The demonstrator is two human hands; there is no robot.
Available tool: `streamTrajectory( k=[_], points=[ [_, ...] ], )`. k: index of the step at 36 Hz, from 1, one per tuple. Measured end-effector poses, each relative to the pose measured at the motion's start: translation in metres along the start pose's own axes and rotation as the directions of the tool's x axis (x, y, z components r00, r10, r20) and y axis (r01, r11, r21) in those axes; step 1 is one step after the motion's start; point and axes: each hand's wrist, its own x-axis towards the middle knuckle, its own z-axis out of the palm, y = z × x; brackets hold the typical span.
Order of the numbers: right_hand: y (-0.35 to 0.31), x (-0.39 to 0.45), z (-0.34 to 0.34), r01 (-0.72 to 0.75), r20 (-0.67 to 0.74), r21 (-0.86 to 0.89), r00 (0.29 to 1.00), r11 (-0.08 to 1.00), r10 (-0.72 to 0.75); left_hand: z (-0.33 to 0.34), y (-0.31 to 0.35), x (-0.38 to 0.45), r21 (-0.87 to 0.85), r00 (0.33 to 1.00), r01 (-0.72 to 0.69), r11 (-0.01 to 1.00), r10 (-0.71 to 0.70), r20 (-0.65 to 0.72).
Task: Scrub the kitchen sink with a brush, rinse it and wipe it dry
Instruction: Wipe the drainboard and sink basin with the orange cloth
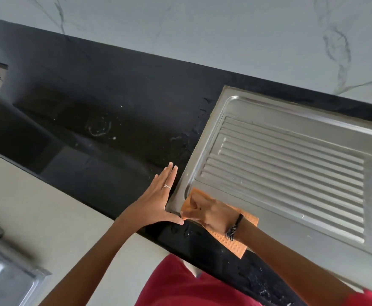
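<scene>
In the lower middle of the frame we press an orange cloth (233, 237) onto the near left corner of the steel sink (313, 237), on the flat rim just below its ribbed drainboard (286, 171). Our right hand (211, 212) lies on top of the cloth with the fingers curled down into it, bunching it against the metal; a dark cord bracelet (234, 228) sits at that wrist. Part of the cloth trails off the rim toward the bottom of the frame, over the black countertop (81, 120).

Our left hand (158, 199) lies flat just left of the sink's edge, fingers straight and together, thumb spread wide toward the cloth and holding nothing; a ring (167, 186) shows on one finger. Water marks and droplets speckle the countertop beside the sink. The basin itself is only a sliver at the right edge of the frame. A white marbled wall (202, 29) fills the top
</scene>
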Motion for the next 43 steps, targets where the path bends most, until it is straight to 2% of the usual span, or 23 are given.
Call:
streamTrajectory(
  k=[9,15,22,27,36,43],
  points=[
    [-0.010,0.018,0.005,-0.094,-0.097,-0.131,0.992,0.987,0.082,-0.016,-0.005,0.007,0.022,0.997,-0.033,0.999,0.031,0.071],
    [-0.002,0.018,0.018,-0.269,-0.023,-0.028,0.963,0.963,0.268,-0.034,-0.008,0.022,-0.052,0.991,-0.025,0.998,0.032,0.128],
    [-0.005,0.030,0.012,-0.381,-0.155,-0.137,0.920,0.914,0.360,-0.044,-0.014,0.042,0.011,0.970,-0.197,0.980,0.193,0.145],
    [-0.004,0.040,0.015,-0.465,-0.243,-0.154,0.873,0.872,0.423,-0.043,-0.023,0.051,0.044,0.951,-0.257,0.965,0.245,0.187],
    [0.006,0.049,0.023,-0.633,-0.249,-0.118,0.764,0.765,0.594,-0.051,-0.033,0.067,0.099,0.939,-0.316,0.944,0.295,0.177],
    [0.018,0.062,0.021,-0.723,-0.266,-0.104,0.682,0.683,0.682,-0.053,-0.031,0.085,0.197,0.942,-0.334,0.922,0.318,0.108]
  ],
)
